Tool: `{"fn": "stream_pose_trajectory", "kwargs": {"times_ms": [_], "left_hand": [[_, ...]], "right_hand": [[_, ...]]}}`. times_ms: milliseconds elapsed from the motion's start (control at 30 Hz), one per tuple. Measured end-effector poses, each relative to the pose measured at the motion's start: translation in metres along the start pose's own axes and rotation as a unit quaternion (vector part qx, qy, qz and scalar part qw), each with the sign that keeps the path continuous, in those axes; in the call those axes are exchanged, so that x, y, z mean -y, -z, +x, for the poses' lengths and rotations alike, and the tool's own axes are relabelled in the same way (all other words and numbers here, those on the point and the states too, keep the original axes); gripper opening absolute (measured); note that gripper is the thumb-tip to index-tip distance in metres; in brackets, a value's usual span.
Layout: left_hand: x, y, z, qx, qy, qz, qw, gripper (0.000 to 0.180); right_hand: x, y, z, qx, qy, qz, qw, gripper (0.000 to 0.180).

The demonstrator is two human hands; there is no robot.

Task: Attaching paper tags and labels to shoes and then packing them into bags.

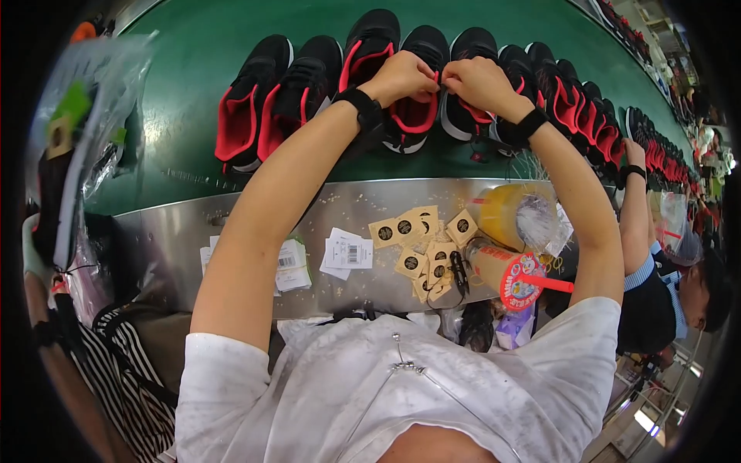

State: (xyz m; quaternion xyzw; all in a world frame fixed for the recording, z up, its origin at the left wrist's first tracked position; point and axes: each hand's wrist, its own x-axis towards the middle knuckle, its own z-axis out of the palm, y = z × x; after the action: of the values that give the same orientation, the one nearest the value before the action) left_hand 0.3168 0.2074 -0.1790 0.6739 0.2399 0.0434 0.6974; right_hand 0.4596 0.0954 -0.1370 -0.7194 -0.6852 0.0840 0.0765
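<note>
A drink cup (488,264) with a red straw (549,284) is on the metal surface (324,220). Just left of the cup are a black cord bundle (460,272) and loose brown tags (411,263); farther left, white cards (349,252). Beyond it, a yellow container (498,214) seemingly holds clear threads (536,220). Nearer the wearer than the cup is a purple packet (515,328); well right, a co-worker (654,309).

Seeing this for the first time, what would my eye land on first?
Probably the long row of black sneakers with bright red linings across the green work surface, with the person's left hand and right hand close together over it. Nearer, square tan tags lie scattered on the shiny metal ledge, and right of them sits a drink cup with a red straw.
</note>
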Motion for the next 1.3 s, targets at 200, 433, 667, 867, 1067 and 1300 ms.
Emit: {"fn": "stream_pose_trajectory", "kwargs": {"times_ms": [200,433,667,867,1067,1300], "left_hand": [[0.000,0.009,-0.008,0.005,0.008,-0.009,1.000,0.022],[0.002,0.016,-0.013,-0.009,-0.003,-0.009,1.000,0.021],[-0.006,0.027,-0.027,0.029,0.001,-0.003,1.000,0.025],[0.003,0.035,-0.029,0.036,-0.010,-0.018,0.999,0.026],[0.003,0.037,-0.035,0.007,-0.004,0.009,1.000,0.025],[0.006,0.045,-0.041,0.002,-0.015,0.019,1.000,0.025]], "right_hand": [[0.004,-0.003,0.010,0.024,-0.009,0.057,0.998,0.016],[0.017,-0.002,0.018,0.064,-0.033,0.139,0.988,0.017],[0.026,-0.003,0.016,0.047,-0.046,0.051,0.997,0.016],[0.024,-0.003,0.022,0.056,-0.016,0.100,0.993,0.016],[0.034,0.000,0.024,0.100,-0.034,0.136,0.985,0.018],[0.048,-0.009,0.027,0.058,-0.052,0.139,0.987,0.019]]}}
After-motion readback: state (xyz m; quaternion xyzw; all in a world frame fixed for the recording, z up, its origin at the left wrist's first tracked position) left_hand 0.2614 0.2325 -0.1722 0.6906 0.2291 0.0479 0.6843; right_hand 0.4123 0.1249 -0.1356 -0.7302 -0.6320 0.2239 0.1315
